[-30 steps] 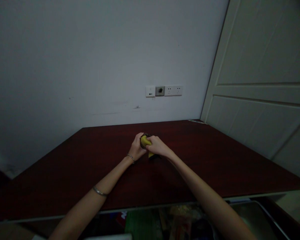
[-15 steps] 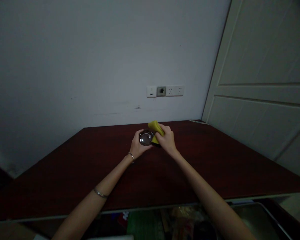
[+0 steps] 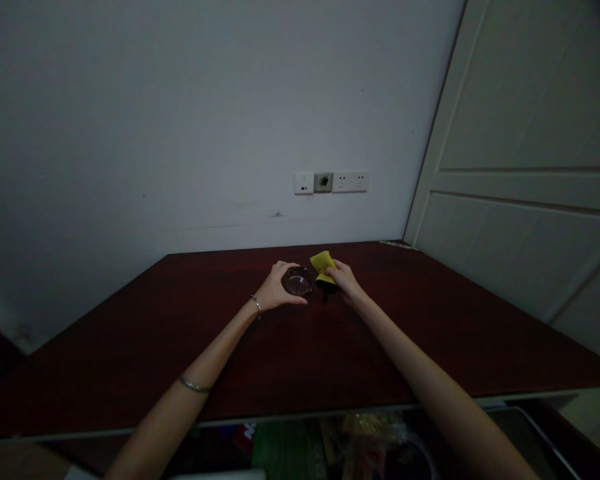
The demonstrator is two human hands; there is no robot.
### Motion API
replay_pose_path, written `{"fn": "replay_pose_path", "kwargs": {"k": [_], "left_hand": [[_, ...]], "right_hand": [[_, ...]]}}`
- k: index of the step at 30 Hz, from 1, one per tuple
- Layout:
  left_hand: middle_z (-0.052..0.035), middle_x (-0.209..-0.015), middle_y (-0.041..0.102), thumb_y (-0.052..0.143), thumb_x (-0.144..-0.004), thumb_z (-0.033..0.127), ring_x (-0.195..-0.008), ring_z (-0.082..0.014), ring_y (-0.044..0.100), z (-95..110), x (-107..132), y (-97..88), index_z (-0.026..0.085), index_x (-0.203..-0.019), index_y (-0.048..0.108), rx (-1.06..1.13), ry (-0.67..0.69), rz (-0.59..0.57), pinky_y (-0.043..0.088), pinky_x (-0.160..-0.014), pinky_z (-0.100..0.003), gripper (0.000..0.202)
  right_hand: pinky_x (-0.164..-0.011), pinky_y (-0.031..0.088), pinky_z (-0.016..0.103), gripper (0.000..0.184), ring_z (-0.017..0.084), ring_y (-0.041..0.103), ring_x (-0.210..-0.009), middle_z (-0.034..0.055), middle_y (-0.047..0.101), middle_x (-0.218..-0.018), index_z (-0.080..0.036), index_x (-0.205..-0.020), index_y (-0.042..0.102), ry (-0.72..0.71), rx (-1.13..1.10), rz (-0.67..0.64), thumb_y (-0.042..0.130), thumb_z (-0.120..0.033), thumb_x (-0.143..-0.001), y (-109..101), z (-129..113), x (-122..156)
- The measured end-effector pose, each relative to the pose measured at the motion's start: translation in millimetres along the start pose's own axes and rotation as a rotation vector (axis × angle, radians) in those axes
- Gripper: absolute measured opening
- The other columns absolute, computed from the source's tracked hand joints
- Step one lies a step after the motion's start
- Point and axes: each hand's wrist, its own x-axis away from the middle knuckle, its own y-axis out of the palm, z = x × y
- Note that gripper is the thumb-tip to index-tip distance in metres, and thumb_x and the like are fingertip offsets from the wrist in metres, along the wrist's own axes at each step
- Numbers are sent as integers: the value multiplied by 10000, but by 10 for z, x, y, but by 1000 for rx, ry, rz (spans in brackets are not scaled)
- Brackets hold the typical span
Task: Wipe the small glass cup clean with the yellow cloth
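A dark, see-through glass ashtray (image 3: 299,281) with a faceted rim is near the middle of the dark red table (image 3: 205,353). My left hand (image 3: 276,288) grips it from the left, fingers at its far side and thumb stretched along the near side. To its right, my right hand (image 3: 345,279) pinches a folded yellow cloth (image 3: 323,261) with a black underside. The cloth hangs close by the ashtray's right rim; whether they touch I cannot tell. A bracelet shows on my left wrist and another band on that forearm.
Behind the table rises a pale wall with a row of sockets and switches (image 3: 331,182). A white panelled door (image 3: 520,173) borders the right side. Below the table's front edge, an open space holds a green item (image 3: 289,450) and assorted packages.
The ashtray has tilted flatter and shifted slightly right and toward me. My right hand and the cloth have moved right, away from the ashtray's inside edge.
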Motion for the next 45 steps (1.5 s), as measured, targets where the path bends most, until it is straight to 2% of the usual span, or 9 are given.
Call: {"fn": "replay_pose_path", "kwargs": {"k": [4, 6, 13, 17, 22, 27, 31, 40, 45], "left_hand": [[-62, -1007, 516, 806, -444, 420, -975, -244, 505, -15, -20, -25, 226, -1102, 530, -1, 1, -19, 415, -891, -452, 739], [-66, -1016, 527, 807, -443, 413, -989, -249, 509, -46, -20, -41, 223, -1105, 535, -10, 3, -28, 412, -899, -454, 741], [-132, -1106, 576, 812, -476, 284, -1061, -254, 550, -236, 9, 1, 205, -1306, 286, 297, -162, -5, 391, -942, -464, 985], [-131, -1140, 577, 810, -477, 268, -1072, -243, 551, -226, 6, 39, 189, -1155, 423, 366, -175, 42, 409, -939, -440, 785], [-97, -1103, 587, 806, -478, 329, -1064, -260, 540, -178, 9, 73, 200, -1112, 538, 128, -175, 174, 391, -955, -480, 701], [-139, -1203, 540, 725, -617, 304, -1135, -246, 511, -204, 31, 256, 183, -1288, 368, 447, -262, 239, 427, -947, -440, 770], [-161, -1289, 475, 673, -670, 310, -1187, -246, 469, -211, 60, 390, 154, -1282, 344, 536, -258, 208, 395, -993, -412, 713], [-172, -1203, 516, 793, -486, 328, -1074, -258, 548, -302, 66, 394, 149, -1171, 367, 545, -278, 319, 413, -949, -437, 827], [-147, -1147, 542, 799, -486, 305, -1053, -250, 553, -272, 59, 332, 147, -1140, 388, 463, -353, 331, 406, -945, -440, 788]], "right_hand": [[-513, 495, 277, 283, 161, 595, -618, 42, 656, -772, -156, -911, 597, 238, -252, -336, 570, -343, -702, 34, -41, 137], [-525, 529, 339, 364, 187, 617, -658, 60, 662, -833, -174, -975, 583, 322, -358, -416, 567, -446, -733, 78, -60, 224], [-547, 560, 361, 434, 171, 626, -631, 34, 660, -812, -201, -1003, 564, 251, -525, -302, 737, -324, -625, 208, 31, 321], [-494, 533, 271, 417, 128, 599, -566, 8, 656, -772, -198, -974, 572, 176, -534, -196, 746, -291, -608, 255, 76, 324], [-493, 499, 220, 405, 101, 584, -554, -25, 646, -739, -206, -960, 569, 136, -579, -109, 743, -280, -602, 264, 94, 325], [-567, 508, 220, 397, 96, 597, -613, -31, 650, -785, -215, -953, 549, 115, -711, -56, 743, -230, -608, 284, 136, 336], [-638, 517, 228, 440, 101, 614, -674, -25, 657, -837, -223, -982, 531, 105, -757, -21, 748, -194, -600, 354, 176, 395], [-617, 503, 174, 360, 74, 606, -656, -20, 658, -828, -212, -993, 563, 141, -760, -56, 706, -276, -670, 509, 95, 597], [-622, 512, 239, 383, 108, 610, -654, 7, 664, -844, -190, -995, 585, 156, -660, -59, 693, -344, -661, 435, 154, 579]]}}
